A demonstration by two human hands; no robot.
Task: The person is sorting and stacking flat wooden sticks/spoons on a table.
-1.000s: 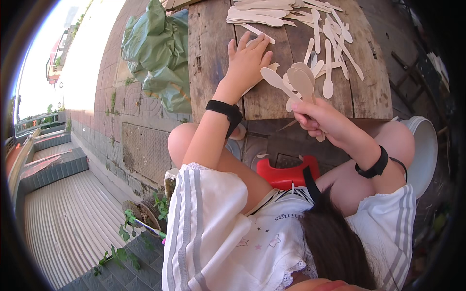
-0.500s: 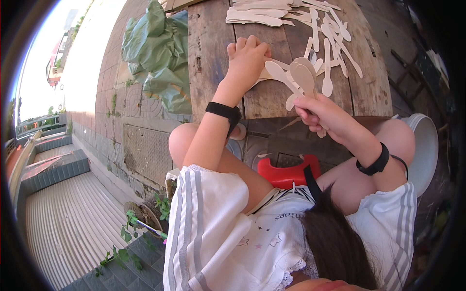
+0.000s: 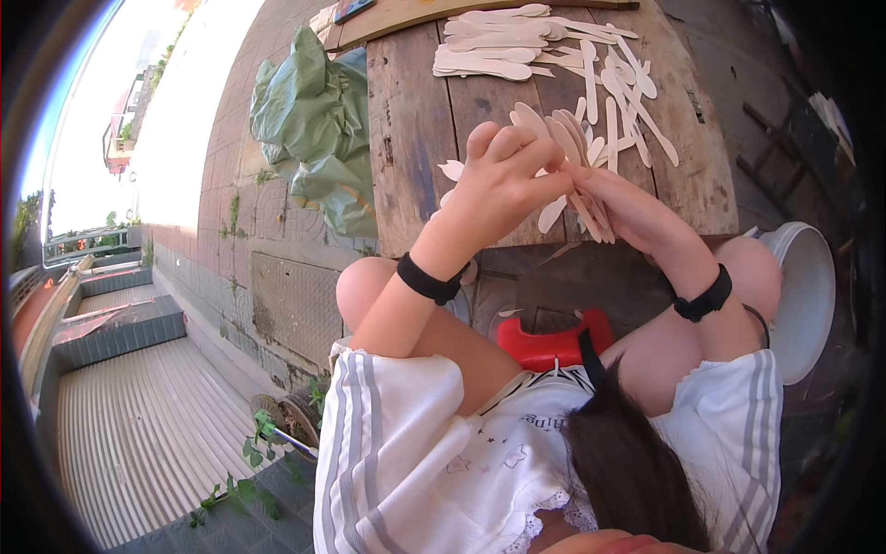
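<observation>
A fanned bunch of flat wooden spoons [image 3: 568,131] stands between my hands above the near edge of the wooden table. My right hand [image 3: 628,205] is closed round the bunch, with the handles showing below its fingers. Against the left side of the bunch, my left hand [image 3: 509,177] is curled, its thumb and fingers pinched near the right fingertips; it hides part of the spoons. Beyond them, a neat stack of wooden cutlery [image 3: 489,51] lies on the tabletop. Loose wooden spoons [image 3: 591,78] are scattered to the right of that stack.
The worn plank table [image 3: 411,138] has a wooden bar [image 3: 406,25] along its far side. A crumpled green plastic bag [image 3: 309,111] lies left of it. A red plastic seat [image 3: 544,346] shows between my knees, and a white bucket [image 3: 801,300] stands at my right.
My left hand has come from the tabletop, right and nearer, to meet the bunch. The right hand still holds the spoons, now more upright and partly hidden behind the left hand.
</observation>
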